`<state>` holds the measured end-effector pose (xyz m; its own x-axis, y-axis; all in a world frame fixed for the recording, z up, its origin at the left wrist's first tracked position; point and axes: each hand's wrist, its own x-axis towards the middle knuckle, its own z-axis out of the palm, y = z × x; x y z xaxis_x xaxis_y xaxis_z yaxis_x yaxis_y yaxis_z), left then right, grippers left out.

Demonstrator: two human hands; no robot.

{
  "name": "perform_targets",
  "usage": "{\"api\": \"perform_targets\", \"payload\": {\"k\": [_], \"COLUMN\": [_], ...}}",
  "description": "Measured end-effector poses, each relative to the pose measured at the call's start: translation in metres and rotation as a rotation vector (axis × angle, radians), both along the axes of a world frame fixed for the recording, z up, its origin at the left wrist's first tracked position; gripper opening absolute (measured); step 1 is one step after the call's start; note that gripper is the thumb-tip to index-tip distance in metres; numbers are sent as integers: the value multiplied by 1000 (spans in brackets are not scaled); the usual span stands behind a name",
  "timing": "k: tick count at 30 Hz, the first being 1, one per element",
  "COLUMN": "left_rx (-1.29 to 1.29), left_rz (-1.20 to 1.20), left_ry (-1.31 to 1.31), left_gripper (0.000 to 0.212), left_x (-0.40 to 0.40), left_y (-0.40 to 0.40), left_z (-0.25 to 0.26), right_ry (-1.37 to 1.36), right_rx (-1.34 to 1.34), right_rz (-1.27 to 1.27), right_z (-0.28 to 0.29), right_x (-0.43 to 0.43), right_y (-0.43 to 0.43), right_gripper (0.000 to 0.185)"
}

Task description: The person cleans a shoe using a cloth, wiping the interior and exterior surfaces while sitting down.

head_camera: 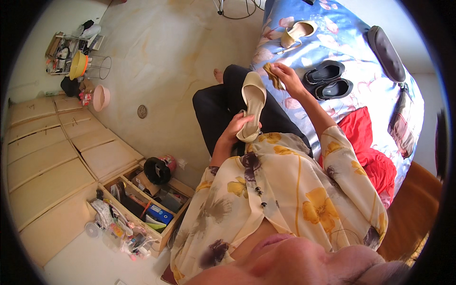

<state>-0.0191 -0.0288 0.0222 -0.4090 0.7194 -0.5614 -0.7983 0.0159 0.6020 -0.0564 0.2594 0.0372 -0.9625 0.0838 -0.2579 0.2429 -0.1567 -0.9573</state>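
Observation:
A cream ankle-strap shoe (254, 101) lies over my lap, toe pointing away from me. My left hand (239, 124) grips it near the heel, with the thumb on the insole. Off to the right of the shoe, my right hand (286, 79) holds a bunched olive-brown cloth (272, 75), which is apart from the shoe. A second cream shoe (298, 34) rests on the blue flowered bed cover (272, 57), its strap hanging loose. Closer to my right forearm sits a pair of black shoes (328, 80) on the same cover.
Red fabric (374, 160) is heaped beside my right elbow. A dark padded object (386, 53) lies along the bed's far side. At my left are wooden cabinets (46, 153) and an open drawer unit (142, 203) full of odds and ends. A pink basin (101, 97) stands by the wall.

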Motion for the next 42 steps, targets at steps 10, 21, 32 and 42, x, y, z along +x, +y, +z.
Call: {"api": "perform_targets", "payload": {"k": [10, 21, 32, 42], "left_rx": [319, -18, -893, -982], "left_rz": [202, 79, -203, -239], "left_ry": [-219, 44, 962, 986], "left_gripper": [40, 29, 38, 40], "left_x": [6, -1, 6, 13], "left_y": [-5, 5, 27, 35], "left_z": [-11, 21, 52, 51], "right_ry": [70, -255, 72, 553], "right_rx": [30, -1156, 245, 697], "right_rz": [131, 56, -89, 106], "right_z": [-16, 7, 15, 31], "right_x": [22, 53, 6, 15], "right_y": [-35, -24, 6, -45], "right_gripper": [29, 46, 33, 25]}}
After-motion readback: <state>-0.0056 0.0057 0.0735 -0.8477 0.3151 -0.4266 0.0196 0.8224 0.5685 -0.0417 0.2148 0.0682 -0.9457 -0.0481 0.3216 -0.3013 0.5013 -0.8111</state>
